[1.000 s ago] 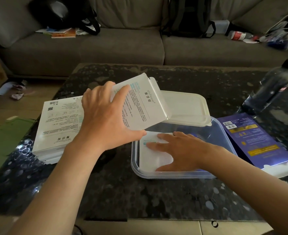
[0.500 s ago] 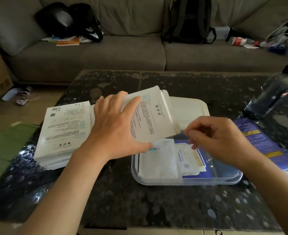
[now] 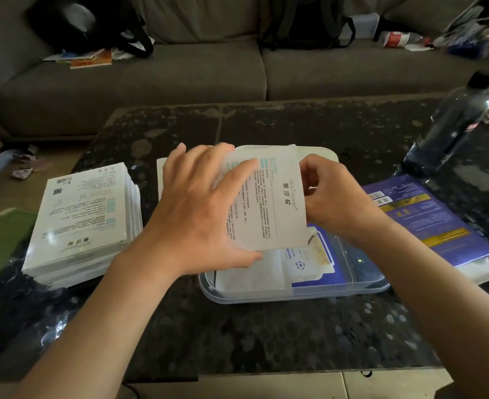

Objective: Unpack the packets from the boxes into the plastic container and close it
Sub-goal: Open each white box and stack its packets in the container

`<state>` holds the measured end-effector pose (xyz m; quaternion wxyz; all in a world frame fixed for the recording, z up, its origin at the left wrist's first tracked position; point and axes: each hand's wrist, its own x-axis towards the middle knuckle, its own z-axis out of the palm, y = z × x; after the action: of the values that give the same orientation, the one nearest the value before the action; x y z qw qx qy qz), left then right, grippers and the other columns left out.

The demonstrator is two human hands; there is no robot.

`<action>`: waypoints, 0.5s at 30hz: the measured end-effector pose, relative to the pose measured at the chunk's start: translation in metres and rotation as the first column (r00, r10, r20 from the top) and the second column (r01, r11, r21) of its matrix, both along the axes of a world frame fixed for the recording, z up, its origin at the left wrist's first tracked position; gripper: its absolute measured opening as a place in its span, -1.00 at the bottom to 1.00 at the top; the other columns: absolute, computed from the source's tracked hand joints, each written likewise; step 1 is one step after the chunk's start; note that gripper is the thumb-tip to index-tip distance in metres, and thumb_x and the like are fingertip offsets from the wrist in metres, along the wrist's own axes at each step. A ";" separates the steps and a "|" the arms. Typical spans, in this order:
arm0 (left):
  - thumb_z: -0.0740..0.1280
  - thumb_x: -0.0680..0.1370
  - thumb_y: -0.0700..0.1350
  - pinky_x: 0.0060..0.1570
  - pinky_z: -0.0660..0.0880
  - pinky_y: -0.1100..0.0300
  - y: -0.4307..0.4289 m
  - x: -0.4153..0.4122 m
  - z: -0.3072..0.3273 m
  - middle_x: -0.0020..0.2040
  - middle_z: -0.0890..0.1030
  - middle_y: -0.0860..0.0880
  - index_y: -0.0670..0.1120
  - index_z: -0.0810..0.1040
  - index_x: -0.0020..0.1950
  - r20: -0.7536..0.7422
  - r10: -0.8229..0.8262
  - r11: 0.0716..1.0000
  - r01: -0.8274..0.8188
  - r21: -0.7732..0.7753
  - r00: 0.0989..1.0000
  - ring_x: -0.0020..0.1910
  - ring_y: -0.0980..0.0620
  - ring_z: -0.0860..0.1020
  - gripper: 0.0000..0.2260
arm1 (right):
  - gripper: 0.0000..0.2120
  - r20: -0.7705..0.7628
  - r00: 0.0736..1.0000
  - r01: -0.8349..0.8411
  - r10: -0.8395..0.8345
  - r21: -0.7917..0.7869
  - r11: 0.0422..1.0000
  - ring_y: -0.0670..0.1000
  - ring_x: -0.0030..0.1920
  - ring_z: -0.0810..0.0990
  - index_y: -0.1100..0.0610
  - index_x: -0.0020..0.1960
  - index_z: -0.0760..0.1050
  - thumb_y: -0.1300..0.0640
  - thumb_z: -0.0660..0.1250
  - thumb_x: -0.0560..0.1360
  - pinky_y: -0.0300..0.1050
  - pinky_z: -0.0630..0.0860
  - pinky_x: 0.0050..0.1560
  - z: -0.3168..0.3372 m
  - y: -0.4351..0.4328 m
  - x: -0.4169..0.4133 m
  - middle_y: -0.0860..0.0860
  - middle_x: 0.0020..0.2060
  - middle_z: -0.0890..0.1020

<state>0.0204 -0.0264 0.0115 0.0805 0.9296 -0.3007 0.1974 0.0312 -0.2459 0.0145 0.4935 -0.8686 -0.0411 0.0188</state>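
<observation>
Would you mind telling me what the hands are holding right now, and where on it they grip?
Both hold one white box above the plastic container: the left hand spans its left side, the right hand pinches its right edge.

- White box (image 3: 269, 197): printed, held tilted over your container.
- Clear plastic container (image 3: 361, 286): open, white packets (image 3: 255, 273) lying flat inside.
- Stack of white boxes (image 3: 79, 223): to its left.
- Purple box (image 3: 427, 223): flat, to its right.

Glossy speckled stone is seen on the table (image 3: 266, 335); clear smooth plastic on the container (image 3: 361, 286); matt card on the box (image 3: 278, 197).
</observation>
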 end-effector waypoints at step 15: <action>0.41 0.18 0.44 0.51 0.06 -0.29 0.014 0.005 -0.001 0.45 0.36 -0.15 -0.07 0.38 0.49 -0.015 0.052 0.999 -0.052 0.011 0.999 0.44 -0.22 0.31 0.00 | -0.86 -0.200 0.980 0.073 0.003 0.371 0.926 0.12 -0.06 0.76 0.26 -0.06 0.44 0.26 0.41 0.53 0.09 0.70 -0.10 0.009 -0.020 0.005 0.15 -0.09 0.75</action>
<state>0.0257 -0.0123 0.0104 0.0728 0.9390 -0.2768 0.1909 0.0358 -0.2658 0.0232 0.6528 -0.7522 0.0206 0.0876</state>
